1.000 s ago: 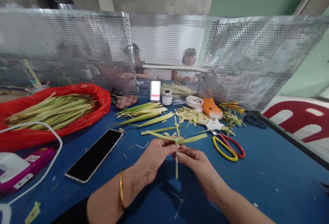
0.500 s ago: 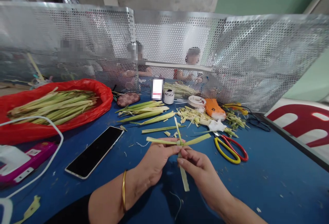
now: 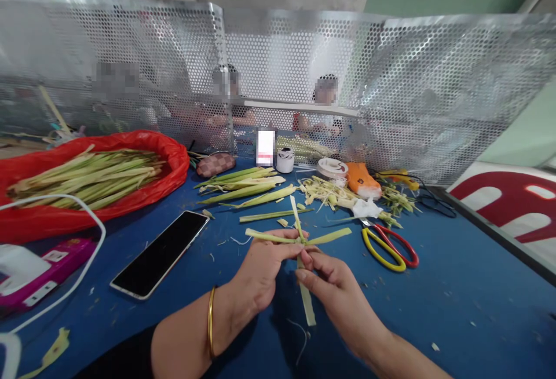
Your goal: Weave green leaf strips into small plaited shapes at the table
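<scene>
The thumb of your left hand [image 3: 263,263] covers part of the crossing of the leaf strips [image 3: 298,222]; how they interlock is too small to read. That hand's other fingers are largely hidden, and the curled fingertips of your right hand [image 3: 334,280] are partly obscured. Your right forearm [image 3: 391,341] and your dark sleeve [image 3: 124,359] run out at the bottom edge. White tissue [image 3: 366,209] conceals most of the blades of the scissors [image 3: 388,246]. The left edge crops the red bag [image 3: 171,156] and purple power strip [image 3: 73,251]. Behind the perforated screen [image 3: 282,60], co-workers [image 3: 319,124] appear blurred; what they handle cannot be determined. The lit display [image 3: 265,146] is unreadable.
</scene>
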Tool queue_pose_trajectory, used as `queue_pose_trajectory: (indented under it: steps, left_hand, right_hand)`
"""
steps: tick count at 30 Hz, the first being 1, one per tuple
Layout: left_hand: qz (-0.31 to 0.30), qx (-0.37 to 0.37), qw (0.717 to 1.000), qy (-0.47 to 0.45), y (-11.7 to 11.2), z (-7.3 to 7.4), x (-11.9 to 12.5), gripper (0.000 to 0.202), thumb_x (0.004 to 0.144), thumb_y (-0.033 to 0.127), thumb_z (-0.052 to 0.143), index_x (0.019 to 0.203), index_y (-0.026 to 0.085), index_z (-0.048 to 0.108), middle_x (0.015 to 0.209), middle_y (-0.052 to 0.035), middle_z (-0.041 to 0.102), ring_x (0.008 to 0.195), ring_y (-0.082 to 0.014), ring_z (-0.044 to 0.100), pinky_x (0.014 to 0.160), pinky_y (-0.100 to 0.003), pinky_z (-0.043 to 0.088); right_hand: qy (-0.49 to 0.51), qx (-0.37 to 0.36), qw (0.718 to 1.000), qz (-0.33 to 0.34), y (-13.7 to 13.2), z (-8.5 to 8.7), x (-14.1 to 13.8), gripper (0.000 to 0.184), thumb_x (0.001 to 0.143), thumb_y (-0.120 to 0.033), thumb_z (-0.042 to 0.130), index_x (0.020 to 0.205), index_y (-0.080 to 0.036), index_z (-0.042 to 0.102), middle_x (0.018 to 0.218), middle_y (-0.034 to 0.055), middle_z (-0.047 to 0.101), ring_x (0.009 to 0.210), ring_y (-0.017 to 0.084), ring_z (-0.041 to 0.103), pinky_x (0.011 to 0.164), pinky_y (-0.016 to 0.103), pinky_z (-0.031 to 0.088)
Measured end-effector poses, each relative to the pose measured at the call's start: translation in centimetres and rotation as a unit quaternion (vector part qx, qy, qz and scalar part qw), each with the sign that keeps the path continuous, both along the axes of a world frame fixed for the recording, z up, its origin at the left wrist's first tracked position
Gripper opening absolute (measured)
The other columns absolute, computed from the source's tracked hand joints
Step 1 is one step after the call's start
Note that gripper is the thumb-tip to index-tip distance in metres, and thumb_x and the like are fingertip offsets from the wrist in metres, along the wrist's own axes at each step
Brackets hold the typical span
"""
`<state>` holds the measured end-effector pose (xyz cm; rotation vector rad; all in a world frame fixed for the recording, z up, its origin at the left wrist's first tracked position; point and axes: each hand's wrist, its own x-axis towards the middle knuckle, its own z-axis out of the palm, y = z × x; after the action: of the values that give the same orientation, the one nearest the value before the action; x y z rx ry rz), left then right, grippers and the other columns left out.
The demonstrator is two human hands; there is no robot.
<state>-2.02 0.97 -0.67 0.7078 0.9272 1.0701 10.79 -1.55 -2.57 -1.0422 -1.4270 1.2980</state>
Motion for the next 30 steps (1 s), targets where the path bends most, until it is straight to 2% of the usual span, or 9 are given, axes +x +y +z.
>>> queue_pose_trajectory:
  steps: [12,15,17,19,20,23,25,27,30]
  left_hand:
    - [0.044,-0.007,0.999,0.016,0.5,-1.3,0.5,0.022,0.055,0.010,0.072,0.076,0.012,0.067,0.061,-0.0022,0.065,0.056,-0.0124,0.058,0.061,-0.024,0.044]
    - [0.006,-0.006,1.000,0.022,0.7,-1.0,0.1,0.020,0.058,0.010,0.070,0.077,0.011,0.067,0.059,-0.0020,0.064,0.056,-0.0116,0.057,0.058,-0.022,0.043]
    - [-0.038,-0.013,0.999,0.031,0.9,-0.7,-0.4,0.019,0.062,0.016,0.070,0.080,0.012,0.067,0.060,-0.0024,0.063,0.055,-0.0120,0.057,0.057,-0.023,0.042]
    - [-0.058,-0.016,0.997,0.050,1.2,-0.4,-0.9,0.018,0.065,0.020,0.070,0.081,0.011,0.066,0.062,-0.0030,0.064,0.057,-0.0122,0.057,0.059,-0.024,0.043]
    - [-0.058,-0.012,0.996,0.061,1.3,-0.2,-1.1,0.017,0.066,0.020,0.069,0.080,0.011,0.066,0.063,-0.0030,0.063,0.058,-0.0122,0.057,0.061,-0.024,0.044]
    - [-0.049,0.009,0.994,0.100,1.4,0.3,-1.3,0.019,0.065,0.017,0.068,0.083,0.011,0.065,0.062,-0.0016,0.061,0.061,-0.0114,0.057,0.066,-0.024,0.044]
    - [-0.058,0.026,0.991,0.118,1.3,0.6,-1.3,0.023,0.064,0.016,0.066,0.086,0.011,0.065,0.061,-0.0003,0.058,0.058,-0.0104,0.054,0.064,-0.024,0.042]
    - [-0.066,0.045,0.988,0.134,1.2,0.7,-1.2,0.025,0.064,0.015,0.065,0.088,0.010,0.066,0.062,0.0008,0.057,0.055,-0.0087,0.049,0.060,-0.023,0.040]
    - [-0.080,0.079,0.980,0.162,1.1,0.6,-1.1,0.025,0.066,0.022,0.069,0.089,0.012,0.066,0.060,0.0031,0.053,0.051,-0.0071,0.044,0.054,-0.021,0.035]
  right_hand:
    - [-0.037,0.003,0.999,-0.025,0.4,-1.3,-0.5,0.032,0.076,-0.033,0.060,0.058,-0.020,0.036,0.067,-0.0016,0.040,0.067,0.014,0.035,0.064,0.026,0.033]
    - [-0.056,0.001,0.998,-0.019,0.3,-1.5,-0.4,0.033,0.079,-0.037,0.057,0.059,-0.020,0.037,0.065,-0.0023,0.039,0.064,0.013,0.035,0.061,0.025,0.033]
    - [-0.115,0.016,0.993,-0.023,0.1,-1.5,0.1,0.034,0.085,-0.040,0.053,0.061,-0.020,0.038,0.062,-0.0029,0.040,0.060,0.012,0.037,0.057,0.025,0.032]
    - [-0.200,0.096,0.973,-0.061,-0.2,-1.0,0.9,0.034,0.090,-0.040,0.048,0.063,-0.020,0.043,0.060,-0.0026,0.043,0.057,0.013,0.040,0.055,0.025,0.031]
    - [-0.241,0.163,0.952,-0.095,-0.3,-0.6,1.3,0.032,0.091,-0.038,0.047,0.065,-0.020,0.047,0.061,-0.0020,0.047,0.056,0.013,0.042,0.055,0.025,0.032]
    - [-0.333,0.370,0.846,-0.194,-0.2,0.7,2.4,0.017,0.092,-0.029,0.050,0.080,-0.021,0.057,0.073,0.0017,0.058,0.067,0.017,0.053,0.066,0.029,0.036]
    - [-0.398,0.416,0.791,-0.207,0.2,1.1,2.8,0.011,0.091,-0.029,0.052,0.094,-0.022,0.060,0.089,0.0062,0.064,0.085,0.023,0.058,0.081,0.037,0.037]
    - [-0.438,0.395,0.793,-0.155,0.7,1.0,2.8,0.012,0.093,-0.028,0.049,0.094,-0.022,0.060,0.088,0.0048,0.066,0.085,0.022,0.060,0.092,0.041,0.033]
    - [-0.453,0.354,0.813,-0.093,1.1,0.2,2.6,0.025,0.097,-0.024,0.039,0.079,-0.021,0.055,0.068,-0.0015,0.062,0.065,0.016,0.058,0.094,0.040,0.031]
